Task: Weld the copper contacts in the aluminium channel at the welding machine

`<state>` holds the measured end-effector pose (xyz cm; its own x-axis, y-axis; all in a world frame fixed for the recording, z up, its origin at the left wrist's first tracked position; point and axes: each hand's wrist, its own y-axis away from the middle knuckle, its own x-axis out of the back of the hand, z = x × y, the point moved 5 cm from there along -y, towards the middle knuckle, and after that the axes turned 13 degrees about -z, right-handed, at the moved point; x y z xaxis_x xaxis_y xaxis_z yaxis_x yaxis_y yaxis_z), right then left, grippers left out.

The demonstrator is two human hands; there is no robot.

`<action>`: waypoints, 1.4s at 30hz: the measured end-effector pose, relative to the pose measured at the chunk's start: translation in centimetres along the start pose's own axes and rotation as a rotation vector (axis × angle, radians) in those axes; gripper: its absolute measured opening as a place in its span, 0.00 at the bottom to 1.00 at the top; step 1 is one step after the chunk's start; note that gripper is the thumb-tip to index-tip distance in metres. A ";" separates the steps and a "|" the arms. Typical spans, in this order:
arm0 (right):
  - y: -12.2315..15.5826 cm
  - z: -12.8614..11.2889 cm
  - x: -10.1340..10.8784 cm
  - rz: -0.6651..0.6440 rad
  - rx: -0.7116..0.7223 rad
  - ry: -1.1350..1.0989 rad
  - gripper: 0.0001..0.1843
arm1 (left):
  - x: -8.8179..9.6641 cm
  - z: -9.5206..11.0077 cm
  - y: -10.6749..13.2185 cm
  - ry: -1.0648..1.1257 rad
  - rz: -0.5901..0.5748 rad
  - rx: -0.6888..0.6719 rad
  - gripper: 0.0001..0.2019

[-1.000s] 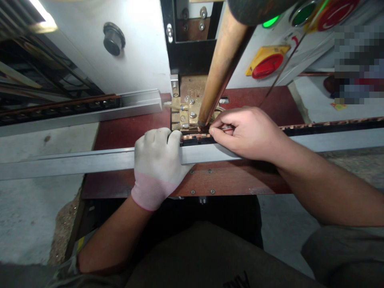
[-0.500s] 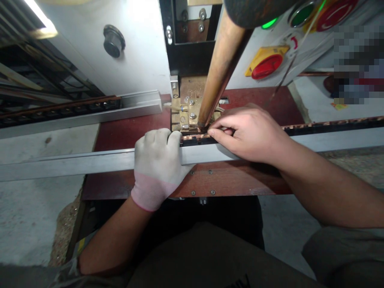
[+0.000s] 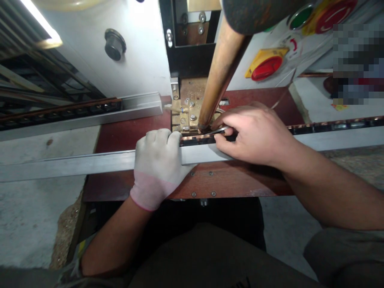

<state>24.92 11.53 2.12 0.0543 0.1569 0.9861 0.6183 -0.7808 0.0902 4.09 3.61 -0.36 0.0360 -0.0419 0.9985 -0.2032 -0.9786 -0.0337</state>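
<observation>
The right hand [image 3: 253,134] has loosened slightly, revealing a slim tool [image 3: 219,130].

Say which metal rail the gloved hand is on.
The front rail, nearest the person, under the left hand; the rear rail ends short of both hands.

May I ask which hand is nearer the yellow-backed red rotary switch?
Right. The bare right hand is below the red rotary switch in view; the gloved left hand is farther, lower left.
</observation>
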 end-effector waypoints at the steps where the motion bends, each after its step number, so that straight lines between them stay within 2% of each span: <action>1: 0.0 0.0 0.0 0.001 -0.017 0.007 0.07 | 0.1 -0.1 -0.1 0.000 -0.001 -0.004 0.31; 5: -0.4 0.2 -0.4 0.020 -0.058 -0.017 0.06 | 0.2 -0.8 -0.7 0.011 -0.040 -0.021 0.31; 9: -1.1 0.5 -0.7 0.004 -0.058 -0.093 0.15 | 0.3 -1.3 -1.6 0.012 -0.081 -0.001 0.33; 12: -1.2 0.7 -0.6 -0.009 -0.069 -0.140 0.16 | 0.3 -1.3 -2.0 0.012 -0.088 -0.007 0.32; 19: -1.3 0.9 -0.8 -0.021 -0.081 -0.158 0.17 | 0.3 -1.1 -2.0 0.024 -0.114 -0.015 0.34; 24: -1.5 1.2 -0.7 -0.010 -0.094 -0.117 0.22 | 0.8 -2.5 -1.4 0.020 -0.178 -0.086 0.30; 29: -1.4 1.6 -0.6 0.023 -0.070 -0.093 0.17 | 0.8 -4.5 -0.7 -0.028 -0.196 0.000 0.32; 35: -1.5 2.2 -1.0 0.031 -0.063 -0.207 0.12 | 0.4 -4.2 -0.6 -0.038 -0.192 0.019 0.33; 42: -1.6 2.1 -1.1 0.050 -0.047 -0.224 0.13 | 0.1 -4.5 -0.4 -0.026 -0.156 0.028 0.38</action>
<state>25.57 13.88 0.64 0.2597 0.2431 0.9346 0.5736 -0.8174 0.0532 -0.19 4.92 -0.06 0.0901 0.1059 0.9903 -0.1663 -0.9788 0.1198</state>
